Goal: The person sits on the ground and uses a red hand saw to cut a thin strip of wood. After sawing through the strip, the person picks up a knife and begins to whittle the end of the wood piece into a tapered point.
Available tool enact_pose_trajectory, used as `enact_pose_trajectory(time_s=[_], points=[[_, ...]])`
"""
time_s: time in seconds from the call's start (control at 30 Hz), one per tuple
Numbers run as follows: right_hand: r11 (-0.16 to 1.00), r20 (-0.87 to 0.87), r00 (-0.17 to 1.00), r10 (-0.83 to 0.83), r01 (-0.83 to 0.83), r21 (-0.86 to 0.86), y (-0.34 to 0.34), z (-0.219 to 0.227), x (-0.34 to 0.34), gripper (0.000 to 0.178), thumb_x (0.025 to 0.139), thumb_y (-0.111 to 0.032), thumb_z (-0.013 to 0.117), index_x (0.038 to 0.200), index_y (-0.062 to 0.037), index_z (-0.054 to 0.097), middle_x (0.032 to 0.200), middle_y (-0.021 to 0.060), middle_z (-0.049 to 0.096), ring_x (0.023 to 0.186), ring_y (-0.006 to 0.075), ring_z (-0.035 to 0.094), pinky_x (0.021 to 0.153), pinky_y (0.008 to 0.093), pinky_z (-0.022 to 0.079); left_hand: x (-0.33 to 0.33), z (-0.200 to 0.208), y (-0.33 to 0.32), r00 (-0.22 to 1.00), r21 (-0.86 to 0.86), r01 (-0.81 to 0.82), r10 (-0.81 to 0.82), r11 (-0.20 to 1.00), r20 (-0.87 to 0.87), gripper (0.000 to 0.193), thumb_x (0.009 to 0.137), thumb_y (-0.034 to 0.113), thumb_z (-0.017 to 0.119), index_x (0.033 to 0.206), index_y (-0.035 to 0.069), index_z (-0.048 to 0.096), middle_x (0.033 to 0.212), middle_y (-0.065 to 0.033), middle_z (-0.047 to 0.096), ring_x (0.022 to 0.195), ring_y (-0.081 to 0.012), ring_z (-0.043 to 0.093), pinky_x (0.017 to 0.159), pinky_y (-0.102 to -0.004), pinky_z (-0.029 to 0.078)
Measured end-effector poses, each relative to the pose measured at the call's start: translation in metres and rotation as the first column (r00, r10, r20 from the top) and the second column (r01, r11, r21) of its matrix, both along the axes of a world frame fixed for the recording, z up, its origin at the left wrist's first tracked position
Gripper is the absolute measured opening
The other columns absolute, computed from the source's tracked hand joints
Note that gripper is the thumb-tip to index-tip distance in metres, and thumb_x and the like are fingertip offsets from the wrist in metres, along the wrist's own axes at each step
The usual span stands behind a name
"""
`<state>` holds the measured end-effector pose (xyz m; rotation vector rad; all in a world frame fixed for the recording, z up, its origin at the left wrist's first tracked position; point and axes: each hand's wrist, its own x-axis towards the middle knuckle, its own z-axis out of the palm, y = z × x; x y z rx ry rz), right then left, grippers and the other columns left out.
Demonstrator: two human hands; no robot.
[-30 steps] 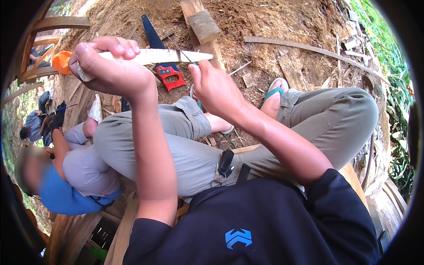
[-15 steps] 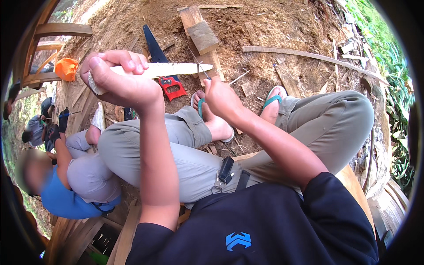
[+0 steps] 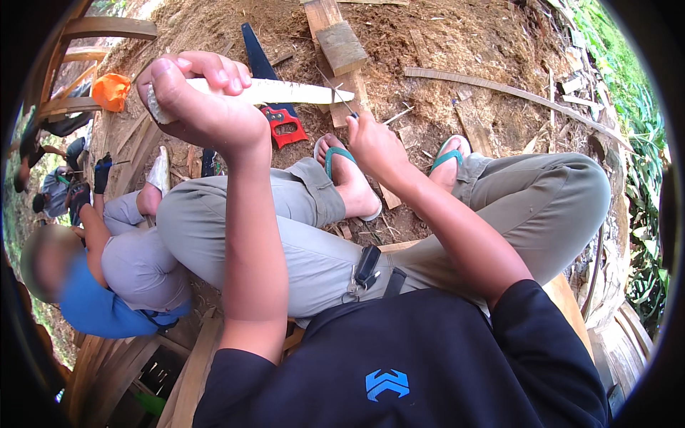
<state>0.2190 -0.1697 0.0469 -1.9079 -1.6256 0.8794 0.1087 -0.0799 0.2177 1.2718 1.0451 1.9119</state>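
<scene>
My left hand (image 3: 210, 114) is raised, fingers curled round the thick, rough end of a pale, flat, tapered strip (image 3: 292, 92). The strip points right, and its material is hard to tell. My right hand (image 3: 377, 146) is closed on a thin, dark, rod-like tool (image 3: 346, 105), whose slim shaft crosses the strip close to its narrow tip. Whether the two touch is not clear. Just beyond the strip, a handsaw (image 3: 285, 127) with a red handle and dark blade lies on the ground.
A wooden block (image 3: 341, 46) rests on a plank (image 3: 321, 13) ahead of me. A long thin wood strip (image 3: 514, 93) lies to the right on sawdust-strewn ground. At left are an orange bag (image 3: 110, 91) and a seated person in blue (image 3: 107, 299).
The whole view has shifted slightly, moving the ground and saw up and right in the picture. Both hands keep their holds, and the tool still crosses the strip near its tip.
</scene>
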Motion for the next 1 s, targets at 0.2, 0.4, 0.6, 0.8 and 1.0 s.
enact_pose_trajectory(time_s=[0.2,0.4,0.6,0.8,1.0], points=[[0.986,-0.114,0.992,0.049,-0.066,-0.152,0.01,0.055,-0.007,0.037,0.105,-0.035,0.044,0.104,0.0019,0.051,0.08,0.0303,0.068,0.082,0.0502,0.068,0.075,0.0582,0.053,-0.01,-0.004,-0.001,0.999,0.049,0.034,-0.035,0.998,0.014,0.027,0.1,0.034,0.046,0.088,0.011,0.041,0.06,-0.0029,0.042,0.045,-0.0092,0.036,0.042,-0.0257,0.035],[0.974,-0.102,0.994,-0.043,0.018,-0.227,0.01,0.01,-0.001,0.041,0.105,-0.034,0.043,0.104,0.0054,0.053,0.084,0.0352,0.066,0.086,0.0515,0.067,0.078,0.0585,0.052,0.005,-0.001,-0.002,0.997,0.048,0.074,-0.075,0.996,0.022,0.026,0.1,0.034,0.046,0.09,0.011,0.041,0.06,-0.0028,0.042,0.046,-0.0094,0.036,0.043,-0.0259,0.035],[0.991,-0.232,0.972,0.019,-0.049,-0.126,0.012,0.046,-0.008,0.041,0.105,-0.034,0.043,0.104,0.006,0.052,0.085,0.0353,0.066,0.087,0.0535,0.065,0.079,0.0596,0.051,-0.006,-0.003,-0.001,0.999,0.028,0.025,-0.024,0.999,-0.027,0.028,0.098,0.039,0.044,0.087,0.014,0.043,0.057,-0.0009,0.04,0.046,-0.0103,0.036,0.046,-0.0277,0.034],[0.982,-0.164,0.986,-0.021,-0.01,-0.188,0.008,0.015,-0.01,0.039,0.105,-0.033,0.045,0.101,0.0062,0.052,0.082,0.0324,0.067,0.084,0.0508,0.067,0.075,0.0581,0.053,-0.005,-0.002,0.004,0.997,0.044,0.062,-0.064,0.997,0.04,0.03,0.1,0.035,0.047,0.087,0.01,0.041,0.059,-0.0028,0.043,0.044,-0.0091,0.035,0.042,-0.0247,0.035],[0.999,-0.029,0.999,0.018,-0.019,-0.038,0.002,-0.001,0.001,0.035,0.104,-0.033,0.048,0.098,0.0011,0.048,0.068,0.0256,0.067,0.068,0.0479,0.068,0.058,0.0553,0.054,0.006,0.0,-0.001,1.0,0.01,0.013,-0.013,1.0,-0.015,0.029,0.099,0.04,0.043,0.087,0.014,0.042,0.057,-0.0009,0.041,0.046,-0.0102,0.035,0.045,-0.0272,0.032]])
